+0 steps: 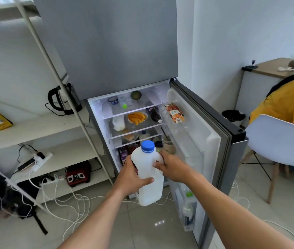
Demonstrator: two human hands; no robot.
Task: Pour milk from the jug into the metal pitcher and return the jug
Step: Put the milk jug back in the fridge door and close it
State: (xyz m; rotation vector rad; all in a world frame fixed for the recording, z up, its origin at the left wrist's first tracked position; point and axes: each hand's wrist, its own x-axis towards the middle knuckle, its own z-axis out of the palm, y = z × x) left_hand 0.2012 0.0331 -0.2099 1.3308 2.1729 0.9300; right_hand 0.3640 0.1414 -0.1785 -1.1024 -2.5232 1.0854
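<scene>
A white plastic milk jug (149,175) with a blue cap hangs upright in front of the open fridge (106,112). My left hand (131,177) wraps around the jug's left side and lower body, thumb across the front. On the jug's right side, my right hand (171,168) has its fingers hooked into the handle. The jug is level with the lower fridge shelves, outside the compartment. The metal pitcher is not in view.
The fridge door (205,141) stands open to the right, with bottles in its racks. A shelf unit (40,133) with a kettle (64,99) stands left, cables lying on the floor. A person in yellow (286,101) sits by a white chair (277,141).
</scene>
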